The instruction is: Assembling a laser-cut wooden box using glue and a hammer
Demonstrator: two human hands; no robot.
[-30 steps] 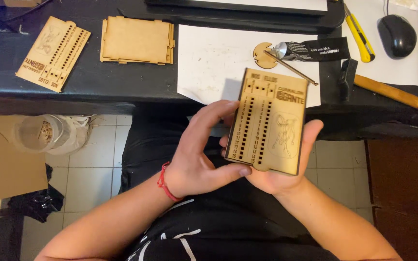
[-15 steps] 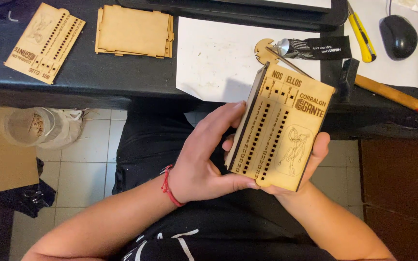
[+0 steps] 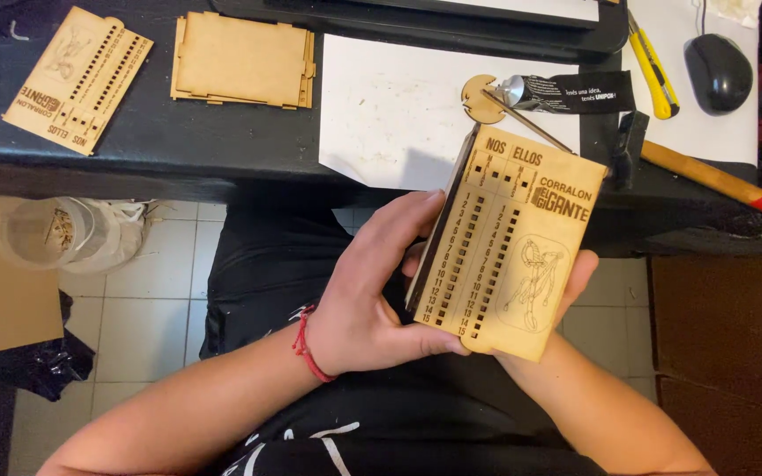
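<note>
Above the person's lap, both hands hold a flat wooden box (image 3: 509, 242). It is light brown, with two rows of small square holes and a little drawing cut into its top. It sits tilted, its top end near the edge of the desk (image 3: 222, 145).

The left hand (image 3: 372, 300) grips the box along its left side. Its fingers (image 3: 407, 220) curl over the edge and the thumb presses near the bottom corner. A red string is tied around that wrist. The right hand (image 3: 566, 282) is mostly hidden under the box. Only some fingertips show past the right edge, so it holds the box from below.

On the dark desk lies a second wooden board (image 3: 78, 78) with the same rows of holes, far to the left. Beside it is a stack of plain wooden pieces (image 3: 242, 60). A white sheet of paper (image 3: 399, 106) lies in the middle. On it rest a small round wooden disc (image 3: 480, 99) and a tube of glue (image 3: 566, 91). Further right are a yellow cutter knife (image 3: 650, 62), a black mouse (image 3: 718, 72) and a hammer (image 3: 707, 176) with a wooden handle and red end.

Down on the tiled floor, to the left, stands a clear plastic tub (image 3: 55, 234).
</note>
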